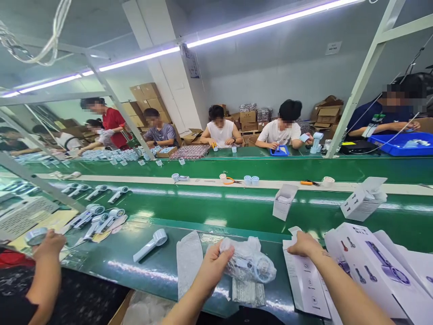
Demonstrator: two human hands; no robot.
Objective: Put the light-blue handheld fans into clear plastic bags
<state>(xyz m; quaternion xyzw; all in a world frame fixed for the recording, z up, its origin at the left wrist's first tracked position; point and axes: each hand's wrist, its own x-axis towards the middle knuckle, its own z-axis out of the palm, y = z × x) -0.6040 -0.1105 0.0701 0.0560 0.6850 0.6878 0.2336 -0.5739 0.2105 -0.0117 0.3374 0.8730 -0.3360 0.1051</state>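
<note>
Crinkly clear plastic bag point(248, 259), glossy belt point(237, 207)

Bare green table point(216, 212) lies open ahead between the white handheld fan point(150, 244) at left and the upright open carton point(284, 201), with flat printed boxes point(375, 266) crowding the right.

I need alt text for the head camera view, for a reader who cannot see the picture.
At a green workbench, the person's left hand holds a small handheld fan in a clear plastic bag, while the right hand rests on a white leaflet beside white product boxes. Another person's hand at far left grips a fan, and several workers sit across the green conveyor belt.
</note>
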